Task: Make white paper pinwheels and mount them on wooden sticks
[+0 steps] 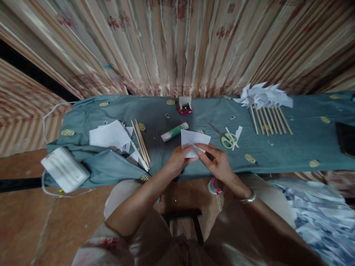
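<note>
Over the near edge of the cloth-covered table, a white paper square (pixel 195 137) is held between both hands. My left hand (pixel 180 159) is closed on its lower left part, thumb on top. The fingers of my right hand (pixel 216 158) pinch the paper's right side near its middle. Just beyond the paper lies a glue stick (pixel 174 132) with a green label. Scissors (pixel 226 138) with light green handles rest to the right, among white paper strips (pixel 237 136). A small red open box (pixel 185 106) with dark pieces inside stands farther back.
Left on the table (pixel 155 111) are white paper sheets (pixel 109 136), several wooden sticks (pixel 142 144) and a white box-shaped device (pixel 66 170) with a cable. Paper pinwheels (pixel 263 96) on sticks lie at the back right. A dark object (pixel 345 139) sits at the right edge; a curtain (pixel 177 48) hangs behind.
</note>
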### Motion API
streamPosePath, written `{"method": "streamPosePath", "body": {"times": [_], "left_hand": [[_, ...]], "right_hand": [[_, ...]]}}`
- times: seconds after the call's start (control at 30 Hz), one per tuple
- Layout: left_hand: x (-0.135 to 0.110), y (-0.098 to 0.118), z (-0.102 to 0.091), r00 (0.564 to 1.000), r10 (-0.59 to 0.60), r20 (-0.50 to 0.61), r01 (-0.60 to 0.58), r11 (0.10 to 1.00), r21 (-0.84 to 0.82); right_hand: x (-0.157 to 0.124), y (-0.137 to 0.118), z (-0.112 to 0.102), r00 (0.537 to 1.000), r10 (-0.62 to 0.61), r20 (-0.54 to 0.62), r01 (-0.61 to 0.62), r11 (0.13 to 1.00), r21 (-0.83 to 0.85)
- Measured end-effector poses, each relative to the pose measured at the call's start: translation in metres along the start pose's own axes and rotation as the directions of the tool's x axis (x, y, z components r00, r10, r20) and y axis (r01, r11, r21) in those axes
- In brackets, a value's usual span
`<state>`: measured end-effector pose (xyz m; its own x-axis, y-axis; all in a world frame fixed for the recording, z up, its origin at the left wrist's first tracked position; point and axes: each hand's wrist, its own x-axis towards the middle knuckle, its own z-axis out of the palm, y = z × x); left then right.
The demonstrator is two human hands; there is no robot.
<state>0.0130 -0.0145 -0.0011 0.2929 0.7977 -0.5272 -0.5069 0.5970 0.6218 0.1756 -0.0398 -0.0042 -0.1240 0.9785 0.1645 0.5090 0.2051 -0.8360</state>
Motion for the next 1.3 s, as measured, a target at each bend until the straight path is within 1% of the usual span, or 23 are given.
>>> {"method": "streamPosePath", "body": {"times": [0.23, 0.47, 0.7, 0.77, 0.83, 0.93, 1.0, 1.03, 1.1, 1.17, 1.3], "left_hand": [[-0.003, 0.004, 0.0, 1.0, 0.001, 0.032, 0.0, 1.0, -0.014], [0.001, 0.008, -0.005, 0.999, 0.044, 0.004, -0.044, 0.997, 0.06], [0.005, 0.006, -0.008, 0.998, 0.055, -0.039, -0.051, 0.994, 0.096], [0.005, 0.007, -0.008, 0.998, 0.06, -0.016, -0.058, 0.994, 0.09], [0.004, 0.01, -0.007, 0.998, 0.052, 0.036, -0.054, 0.997, 0.058], [0.003, 0.015, -0.007, 0.993, 0.002, 0.119, -0.001, 1.0, -0.016], [0.003, 0.016, -0.007, 0.99, -0.009, 0.143, 0.014, 0.999, -0.031], [0.003, 0.016, -0.007, 0.989, 0.003, 0.149, 0.0, 1.0, -0.024], [0.005, 0.014, -0.007, 0.989, 0.044, 0.141, -0.044, 0.999, 0.0], [0.007, 0.011, -0.007, 0.992, 0.065, 0.107, -0.067, 0.998, 0.02], [0.008, 0.009, -0.006, 0.997, 0.073, 0.016, -0.073, 0.997, 0.005]], "right_hand": [[0.0, 0.004, 0.001, 0.998, 0.057, -0.021, -0.056, 0.998, 0.028], [0.001, 0.004, 0.0, 0.986, 0.165, -0.041, -0.158, 0.979, 0.13], [0.003, 0.002, -0.004, 0.976, 0.218, -0.021, -0.207, 0.949, 0.237], [0.004, 0.002, -0.004, 0.974, 0.226, -0.009, -0.216, 0.941, 0.261], [0.005, 0.003, -0.005, 0.972, 0.236, 0.0, -0.226, 0.931, 0.288], [0.007, 0.005, -0.006, 0.966, 0.259, 0.0, -0.245, 0.913, 0.326], [0.007, 0.006, -0.006, 0.962, 0.274, -0.003, -0.257, 0.904, 0.342], [0.007, 0.006, -0.006, 0.961, 0.278, -0.002, -0.259, 0.899, 0.352], [0.007, 0.007, -0.006, 0.961, 0.276, 0.014, -0.261, 0.889, 0.375], [0.008, 0.008, -0.005, 0.959, 0.278, 0.047, -0.271, 0.866, 0.421], [0.011, 0.01, -0.003, 0.93, 0.359, 0.071, -0.336, 0.759, 0.558]]}}
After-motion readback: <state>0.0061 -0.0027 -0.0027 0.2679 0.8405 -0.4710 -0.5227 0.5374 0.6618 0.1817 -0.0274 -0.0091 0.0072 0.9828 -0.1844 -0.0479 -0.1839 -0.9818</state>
